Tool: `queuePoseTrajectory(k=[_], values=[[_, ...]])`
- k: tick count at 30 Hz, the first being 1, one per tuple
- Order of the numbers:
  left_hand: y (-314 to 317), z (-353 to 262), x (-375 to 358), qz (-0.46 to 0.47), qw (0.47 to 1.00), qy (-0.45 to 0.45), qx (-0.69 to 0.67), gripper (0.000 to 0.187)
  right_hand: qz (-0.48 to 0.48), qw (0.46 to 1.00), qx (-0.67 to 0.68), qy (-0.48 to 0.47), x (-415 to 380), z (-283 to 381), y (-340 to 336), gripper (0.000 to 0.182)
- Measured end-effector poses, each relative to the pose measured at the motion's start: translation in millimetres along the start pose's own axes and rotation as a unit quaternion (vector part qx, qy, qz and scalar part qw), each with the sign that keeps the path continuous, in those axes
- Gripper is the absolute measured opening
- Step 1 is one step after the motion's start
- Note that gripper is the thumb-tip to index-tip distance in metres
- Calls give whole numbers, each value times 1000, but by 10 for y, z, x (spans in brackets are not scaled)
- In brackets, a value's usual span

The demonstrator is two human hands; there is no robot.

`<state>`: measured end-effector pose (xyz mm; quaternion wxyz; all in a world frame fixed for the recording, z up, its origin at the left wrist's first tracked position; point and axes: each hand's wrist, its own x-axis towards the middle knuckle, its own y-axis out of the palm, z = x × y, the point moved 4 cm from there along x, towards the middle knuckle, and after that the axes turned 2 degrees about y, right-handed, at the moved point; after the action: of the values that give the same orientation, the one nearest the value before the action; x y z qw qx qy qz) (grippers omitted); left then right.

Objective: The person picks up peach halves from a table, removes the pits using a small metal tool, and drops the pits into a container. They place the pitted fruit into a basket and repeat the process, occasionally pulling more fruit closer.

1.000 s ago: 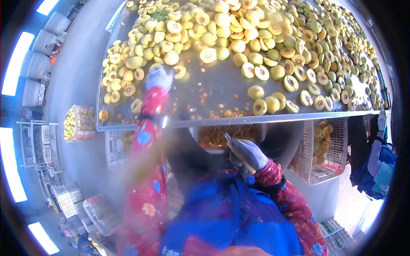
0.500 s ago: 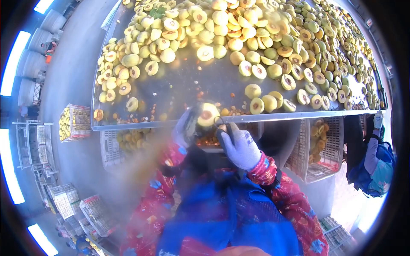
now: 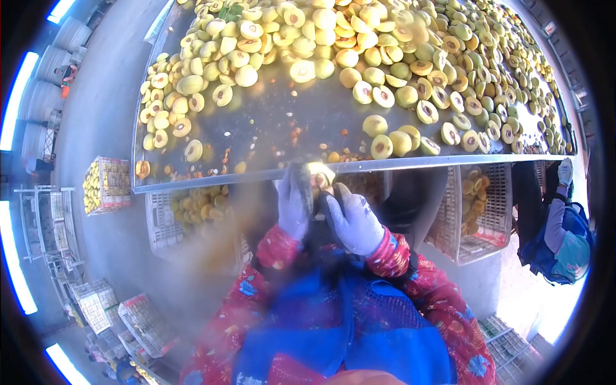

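My left hand (image 3: 293, 204), in a light glove with dark fingertips, is wrapped round a halved yellow fruit (image 3: 319, 176) at the table's near edge. The fruit's cut face shows, with a brownish centre. Close on its right, my right hand (image 3: 355, 220) has its gloved fingers pressed together against the fruit's lower side. Whatever small thing those fingers hold is too hidden and blurred to make out. Beyond both hands lies the metal table (image 3: 269, 131), heaped at the back with halved fruit (image 3: 308, 48), some cut side up.
Below the table's edge stand crates of fruit, one at left (image 3: 163, 221) and one at right (image 3: 454, 221). Another fruit crate (image 3: 115, 185) is on the floor at far left. A co-worker (image 3: 564, 237) in blue is at the right edge. Stacked crates (image 3: 146, 321) sit lower left.
My hands have come closer together around the fruit, and the left is turned more upright. The fruit's cut face is less fully in view. The whole scene has shifted slightly left and up.
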<state>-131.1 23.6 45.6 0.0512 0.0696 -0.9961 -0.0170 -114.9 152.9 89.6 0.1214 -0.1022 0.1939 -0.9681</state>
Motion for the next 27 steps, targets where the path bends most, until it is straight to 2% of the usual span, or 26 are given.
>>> queuePoseTrajectory(k=[2, 3, 4, 5, 6, 7, 8, 9, 10, 12, 13, 14, 16, 17, 18, 19, 20, 21, 22, 23, 24, 25, 26, 27], values=[[12, 81, -17, -21, 992, -67, -108, 31, 10, 998, 51, -20, 20, -8, -14, 16], [30, 126, -21, -29, 980, -103, -169, 31, 52, 995, 86, 9, 28, -46, -8, 18], [41, 134, -26, -29, 984, -100, -144, 31, 94, 987, 121, 36, 29, -89, -12, 19], [51, 139, -32, -28, 988, -96, -119, 30, 153, 943, 270, 119, 12, -169, 0, 22], [57, 146, -29, -28, 991, -92, -94, 30, 186, 871, 400, 216, -18, -248, 7, 24], [58, 135, -4, -2, 998, -58, -28, 28, 219, 682, 606, 347, -94, -329, 43, 28], [62, 92, 5, 29, 999, -29, 5, 29, 229, 426, 754, 445, -179, -328, 94, 31], [67, 35, 13, 60, 998, 1, 37, 29, 278, 374, 795, 387, -187, -287, 117, 39], [85, -3, 17, 90, 993, 31, 70, 30, 287, 336, 818, 369, -202, -296, 139, 38], [74, 86, -15, 84, 996, -12, -18, 35, 305, 254, 856, 331, -229, -288, 159, 37], [71, 145, -41, 83, 994, -34, -62, 37, 280, 242, 866, 336, -240, -285, 158, 37], [66, 193, -66, 60, 997, -22, -30, 39, 257, 231, 874, 342, -231, -262, 140, 37], [67, 250, -128, 18, 999, -27, -7, 42, 236, 242, 885, 321, -220, -228, 107, 38], [74, 216, -125, 0, 999, -43, -16, 43, 240, 265, 888, 290, -193, -216, 89, 37], [65, 130, -102, -9, 994, -87, -64, 42, 243, 286, 890, 258, -173, -198, 70, 37], [-32, 136, -80, -49, 983, -156, -90, 39, 250, 267, 894, 260, -185, -164, 44, 36], [-129, 138, -67, -94, 964, -220, -120, 36, 231, 308, 868, 312, -210, -202, 42, 35], [-414, 256, -86, -97, 968, -204, -107, 36, 210, 353, 838, 359, -209, -269, 5, 37], [-571, -47, -18, -93, 968, -228, 49, 36, 186, 396, 804, 402, -208, -349, -45, 42], [-728, -351, 48, -79, 938, -258, 217, 39, 221, 546, 700, 403, -230, -498, -57, 41], [-884, -657, 110, -62, 885, -290, 359, 42, 217, 641, 609, 413, -196, -522, -126, 40], [-1199, -580, 112, -58, 806, -225, 545, 45, 209, 726, 508, 414, -152, -498, -219, 38], [-1477, -558, 142, -53, 689, -152, 706, 48, 197, 798, 398, 408, -131, -498, -295, 36], [-1787, -499, 247, -53, 676, -132, 723, 50, 155, 773, 445, 425, -226, -740, -282, 29]])
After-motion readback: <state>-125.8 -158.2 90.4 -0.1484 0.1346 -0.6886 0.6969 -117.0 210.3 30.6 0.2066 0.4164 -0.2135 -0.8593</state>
